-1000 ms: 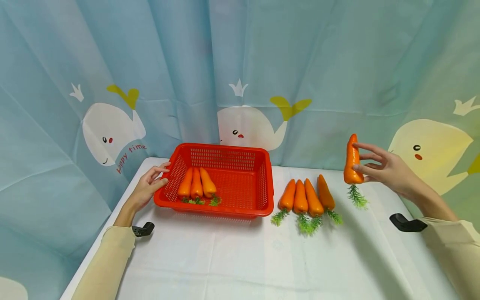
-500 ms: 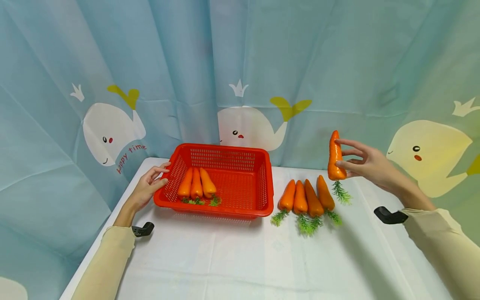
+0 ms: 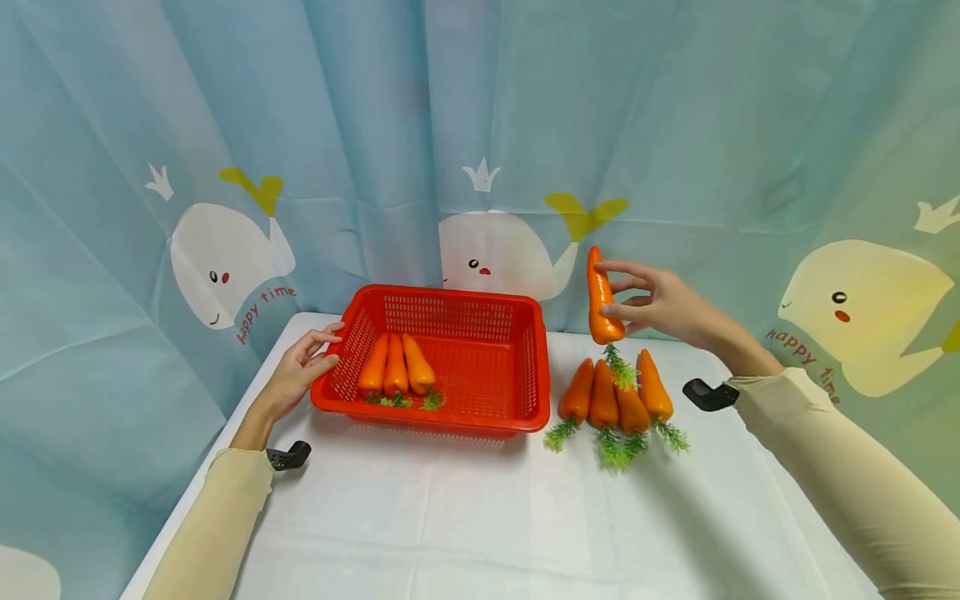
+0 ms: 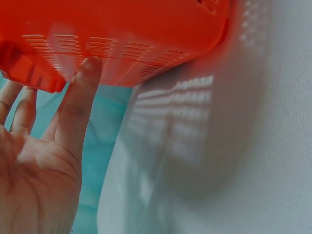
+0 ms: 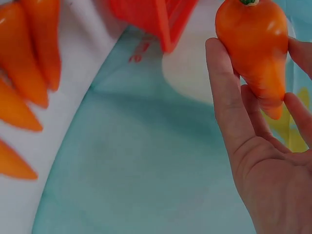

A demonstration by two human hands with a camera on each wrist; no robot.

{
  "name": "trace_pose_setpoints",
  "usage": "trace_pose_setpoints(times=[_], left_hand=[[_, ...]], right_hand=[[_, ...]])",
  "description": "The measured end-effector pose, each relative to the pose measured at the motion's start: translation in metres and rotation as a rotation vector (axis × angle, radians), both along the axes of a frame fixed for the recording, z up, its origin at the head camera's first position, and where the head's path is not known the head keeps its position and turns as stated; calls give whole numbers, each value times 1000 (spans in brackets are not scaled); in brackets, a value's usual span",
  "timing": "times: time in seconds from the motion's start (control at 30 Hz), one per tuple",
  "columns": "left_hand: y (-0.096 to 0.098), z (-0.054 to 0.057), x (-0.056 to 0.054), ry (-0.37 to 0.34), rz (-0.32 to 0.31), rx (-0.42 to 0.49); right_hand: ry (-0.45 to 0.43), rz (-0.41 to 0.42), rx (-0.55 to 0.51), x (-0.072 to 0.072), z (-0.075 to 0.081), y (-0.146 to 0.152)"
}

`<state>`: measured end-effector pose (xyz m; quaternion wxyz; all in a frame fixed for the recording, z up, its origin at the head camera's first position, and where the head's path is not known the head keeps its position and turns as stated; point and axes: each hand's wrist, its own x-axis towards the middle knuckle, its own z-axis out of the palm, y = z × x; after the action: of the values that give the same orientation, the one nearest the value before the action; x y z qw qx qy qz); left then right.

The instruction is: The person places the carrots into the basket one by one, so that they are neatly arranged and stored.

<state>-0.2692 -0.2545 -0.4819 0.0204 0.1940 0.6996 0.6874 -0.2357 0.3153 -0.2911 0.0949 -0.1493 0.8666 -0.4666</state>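
Observation:
My left hand (image 3: 294,372) holds the left rim of a red plastic basket (image 3: 450,427). In the left wrist view its thumb (image 4: 80,107) lies against the slotted outer wall; the fingertips are partly hidden behind the rim. Inside the basket, three orange carrots (image 3: 396,367) with green tops lie side by side at the left. My right hand (image 3: 667,308) pinches another carrot (image 3: 598,304) between thumb and fingers, tip up and leafy top down. It hangs in the air above a row of several carrots (image 3: 577,392) on the table, right of the basket.
A white cloth covers the table (image 3: 450,517). Behind it hangs a blue-green curtain (image 3: 360,125) with whale prints, close to the basket's far side. Black wrist mounts (image 3: 708,395) stick out from both forearms.
My right hand has moved left with its carrot, from beyond the row to above it. The left hand keeps its place on the basket, and the carrots inside have not moved.

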Motion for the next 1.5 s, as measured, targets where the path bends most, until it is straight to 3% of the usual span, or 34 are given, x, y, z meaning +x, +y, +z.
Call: trace_pose_setpoints(times=[0.5,0.73,1.13,1.33,1.5], left_hand=[[2,4,2,1,16,-30],[1,2,2,2,16,-23],[0,4,2,-10,13,-33],[0,4,2,-19,13,-35],[0,3,1,-10,17,-34]], right_hand=[[-63,149,-32,-42,-16,-79],[-137,218,-97,-60,-33,-115],[-148,296,-4,-77,-62,-166],[-230,321,-32,-84,-80,-184],[-271,327,43,-91,-94,-198]])
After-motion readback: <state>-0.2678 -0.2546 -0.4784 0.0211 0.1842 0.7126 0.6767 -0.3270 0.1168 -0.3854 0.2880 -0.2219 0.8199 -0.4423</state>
